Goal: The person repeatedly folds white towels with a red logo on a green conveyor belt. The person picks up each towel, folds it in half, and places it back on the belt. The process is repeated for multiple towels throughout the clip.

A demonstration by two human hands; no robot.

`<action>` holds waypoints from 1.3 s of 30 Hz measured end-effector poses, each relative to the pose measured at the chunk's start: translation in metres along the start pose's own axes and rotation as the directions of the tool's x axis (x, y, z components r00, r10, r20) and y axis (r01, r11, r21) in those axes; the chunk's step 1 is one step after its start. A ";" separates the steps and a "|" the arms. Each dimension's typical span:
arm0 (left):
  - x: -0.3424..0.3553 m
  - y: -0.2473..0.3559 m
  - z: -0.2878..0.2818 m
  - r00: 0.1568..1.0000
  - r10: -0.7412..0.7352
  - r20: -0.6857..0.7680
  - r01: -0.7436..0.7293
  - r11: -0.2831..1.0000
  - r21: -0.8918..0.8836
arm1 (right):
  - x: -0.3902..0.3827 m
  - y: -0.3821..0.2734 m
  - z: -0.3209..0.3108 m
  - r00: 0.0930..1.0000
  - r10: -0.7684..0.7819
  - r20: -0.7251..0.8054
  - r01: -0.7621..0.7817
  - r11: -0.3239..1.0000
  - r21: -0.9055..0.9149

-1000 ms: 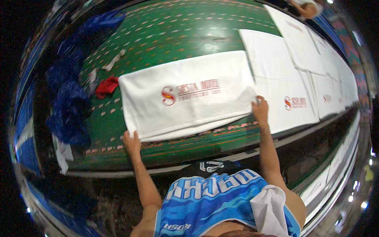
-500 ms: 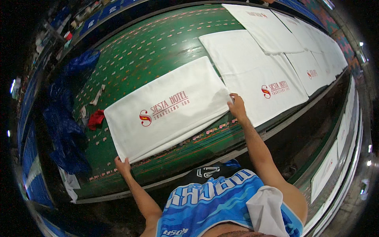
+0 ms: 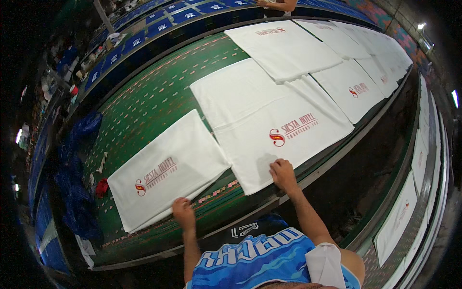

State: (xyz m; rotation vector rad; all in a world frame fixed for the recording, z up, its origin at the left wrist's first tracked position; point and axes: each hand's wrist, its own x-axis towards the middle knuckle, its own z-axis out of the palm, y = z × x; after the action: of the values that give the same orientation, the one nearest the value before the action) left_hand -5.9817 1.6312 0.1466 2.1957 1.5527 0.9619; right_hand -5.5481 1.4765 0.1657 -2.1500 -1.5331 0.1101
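A folded white towel (image 3: 163,192) with a red printed emblem lies on the green, patterned table (image 3: 144,96). My left hand (image 3: 184,212) is at its lower edge, fingers bent and blurred, so any grip is unclear. My right hand (image 3: 281,173) hovers over or rests on a wider white towel (image 3: 308,111) just to the right, printed likewise, with fingers loosely bent and apart, holding nothing.
More white towels (image 3: 346,86) stretch along the table to the right. Dark blue plastic (image 3: 77,183) and a red cloth (image 3: 102,187) lie at the left. Beyond is a rail of blue printed pieces (image 3: 187,14), where another person (image 3: 281,6) works. Another towel-lined table (image 3: 394,226) stands at far right.
My view has swung rightward. My left hand has moved along the folded towel's lower edge from its corner, and my right hand has left that towel for the neighbouring one.
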 end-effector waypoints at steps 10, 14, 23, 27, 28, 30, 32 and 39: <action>-0.019 0.241 0.079 0.784 0.412 0.463 -0.239 0.890 -0.387 | -0.011 0.015 -0.029 0.996 -0.072 0.047 0.063 0.984 0.169; -0.010 0.237 0.079 0.742 0.439 0.506 -0.260 0.885 -0.386 | -0.006 0.005 -0.042 0.997 -0.050 0.058 0.040 0.985 0.170; 0.025 0.208 0.103 0.690 0.424 0.587 -0.122 0.867 -0.483 | -0.002 -0.006 -0.055 0.998 -0.046 0.052 0.038 0.991 0.129; 0.024 0.206 0.107 0.713 0.406 0.572 -0.081 0.858 -0.508 | 0.003 -0.007 -0.062 0.996 -0.026 0.084 0.015 0.992 0.127; 0.024 0.207 0.105 0.716 0.395 0.576 -0.068 0.860 -0.506 | 0.002 -0.007 -0.061 0.996 -0.029 0.081 0.019 0.992 0.129; 0.023 0.210 0.101 0.723 0.372 0.582 -0.041 0.864 -0.502 | 0.004 -0.005 -0.058 0.997 -0.043 0.067 0.033 0.989 0.141; 0.026 0.215 0.099 0.729 0.343 0.593 -0.017 0.874 -0.485 | 0.004 -0.004 -0.062 0.997 -0.051 0.061 0.040 0.986 0.162; 0.037 0.235 0.099 0.635 0.186 0.750 0.052 0.958 -0.282 | 0.010 0.007 -0.077 0.997 -0.014 0.078 -0.014 0.937 0.348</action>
State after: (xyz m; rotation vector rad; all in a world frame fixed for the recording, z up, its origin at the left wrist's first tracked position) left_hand -5.7386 1.5897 0.2214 2.0317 0.8529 0.1350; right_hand -5.5125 1.4577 0.2319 -1.8819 -1.4325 0.4394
